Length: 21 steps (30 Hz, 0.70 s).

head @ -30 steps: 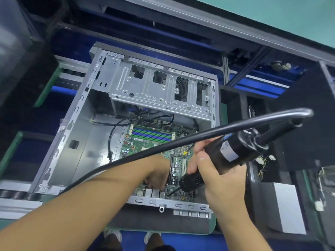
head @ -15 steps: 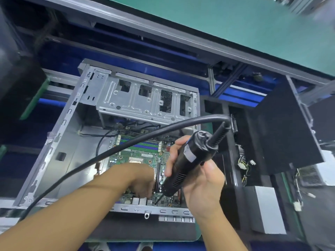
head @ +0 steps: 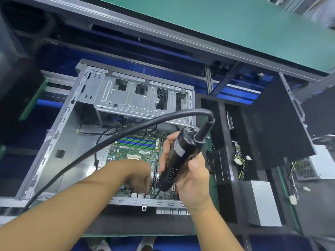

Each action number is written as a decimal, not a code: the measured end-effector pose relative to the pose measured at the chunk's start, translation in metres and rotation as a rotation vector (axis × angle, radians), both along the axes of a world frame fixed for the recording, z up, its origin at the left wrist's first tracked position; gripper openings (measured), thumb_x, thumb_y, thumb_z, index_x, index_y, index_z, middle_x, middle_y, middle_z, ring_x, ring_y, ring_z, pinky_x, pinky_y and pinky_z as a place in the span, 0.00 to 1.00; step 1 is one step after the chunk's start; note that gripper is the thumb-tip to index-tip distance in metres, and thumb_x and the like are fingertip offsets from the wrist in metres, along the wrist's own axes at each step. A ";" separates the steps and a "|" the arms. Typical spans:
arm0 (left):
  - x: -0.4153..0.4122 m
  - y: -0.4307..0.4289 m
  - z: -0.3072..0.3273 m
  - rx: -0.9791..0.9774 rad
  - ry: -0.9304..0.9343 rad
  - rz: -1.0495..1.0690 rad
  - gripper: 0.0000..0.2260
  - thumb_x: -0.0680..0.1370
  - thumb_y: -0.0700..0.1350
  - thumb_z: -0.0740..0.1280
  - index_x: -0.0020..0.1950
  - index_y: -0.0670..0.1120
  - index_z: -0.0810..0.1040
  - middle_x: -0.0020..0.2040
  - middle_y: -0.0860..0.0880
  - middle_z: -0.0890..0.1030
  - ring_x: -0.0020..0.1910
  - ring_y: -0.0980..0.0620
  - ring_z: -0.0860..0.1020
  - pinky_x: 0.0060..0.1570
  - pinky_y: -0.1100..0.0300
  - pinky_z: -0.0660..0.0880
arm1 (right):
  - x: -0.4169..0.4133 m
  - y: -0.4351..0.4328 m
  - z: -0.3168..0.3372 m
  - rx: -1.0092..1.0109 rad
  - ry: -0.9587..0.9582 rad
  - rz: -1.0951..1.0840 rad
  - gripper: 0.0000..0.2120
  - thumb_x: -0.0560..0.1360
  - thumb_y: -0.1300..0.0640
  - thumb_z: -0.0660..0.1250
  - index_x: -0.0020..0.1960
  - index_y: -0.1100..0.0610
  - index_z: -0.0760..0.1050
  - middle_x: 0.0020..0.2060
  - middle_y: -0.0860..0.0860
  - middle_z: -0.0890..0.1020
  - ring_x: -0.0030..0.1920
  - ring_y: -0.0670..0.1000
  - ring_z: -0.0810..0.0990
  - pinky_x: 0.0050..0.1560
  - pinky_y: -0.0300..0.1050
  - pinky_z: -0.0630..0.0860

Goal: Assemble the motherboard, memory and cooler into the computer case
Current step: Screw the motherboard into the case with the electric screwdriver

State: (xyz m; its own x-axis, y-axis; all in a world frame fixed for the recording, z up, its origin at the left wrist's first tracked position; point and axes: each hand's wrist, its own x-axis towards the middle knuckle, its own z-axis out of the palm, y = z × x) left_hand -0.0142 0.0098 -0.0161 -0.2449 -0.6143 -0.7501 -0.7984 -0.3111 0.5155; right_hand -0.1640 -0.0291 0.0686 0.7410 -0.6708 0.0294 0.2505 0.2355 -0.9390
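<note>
An open grey computer case [head: 59,145] lies on its side with a green motherboard [head: 134,151] inside it, blue memory slots near its far edge. My right hand [head: 192,180] grips a black electric screwdriver [head: 178,158], tilted, its bit down at the board's near edge. My left hand [head: 139,176] reaches into the case, fingers curled down on the board beside the bit; what they hold is hidden. The screwdriver's thick black cable [head: 101,147] arcs over the case to the left.
A metal drive cage [head: 137,98] fills the case's far end. A black side panel [head: 277,127] stands to the right, with loose wired connectors [head: 241,162] and grey power supply boxes [head: 261,201] below it. A green conveyor [head: 217,20] runs across the back.
The screwdriver has swung from nearly level to steeply upright, bit still at the board's near edge. The view shifted back and up. My left hand stays beside the bit.
</note>
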 end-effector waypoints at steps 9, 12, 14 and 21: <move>-0.001 0.000 -0.007 0.003 -0.008 0.015 0.09 0.77 0.42 0.70 0.56 0.50 0.85 0.52 0.50 0.85 0.51 0.51 0.82 0.47 0.63 0.76 | 0.005 0.001 -0.003 -0.009 0.031 -0.005 0.14 0.70 0.47 0.61 0.52 0.50 0.78 0.39 0.50 0.77 0.35 0.55 0.72 0.39 0.50 0.71; 0.000 0.001 -0.008 -0.006 -0.012 0.005 0.10 0.76 0.42 0.70 0.56 0.50 0.85 0.51 0.50 0.85 0.51 0.51 0.82 0.50 0.60 0.78 | 0.004 -0.001 -0.003 0.010 -0.005 0.022 0.23 0.71 0.39 0.70 0.57 0.55 0.76 0.44 0.53 0.76 0.36 0.55 0.72 0.40 0.49 0.72; 0.001 0.001 -0.009 -0.007 -0.005 0.004 0.10 0.76 0.42 0.70 0.56 0.50 0.85 0.51 0.50 0.86 0.51 0.51 0.82 0.54 0.57 0.79 | 0.003 -0.002 -0.001 0.006 -0.024 0.025 0.29 0.71 0.31 0.70 0.58 0.55 0.76 0.44 0.54 0.75 0.35 0.55 0.72 0.40 0.47 0.73; 0.001 -0.002 -0.018 0.002 -0.013 0.001 0.09 0.76 0.42 0.70 0.55 0.50 0.85 0.48 0.51 0.86 0.41 0.54 0.81 0.43 0.61 0.78 | -0.002 0.005 0.006 -0.127 -0.002 -0.033 0.20 0.69 0.31 0.74 0.50 0.45 0.79 0.40 0.49 0.78 0.31 0.53 0.73 0.37 0.47 0.72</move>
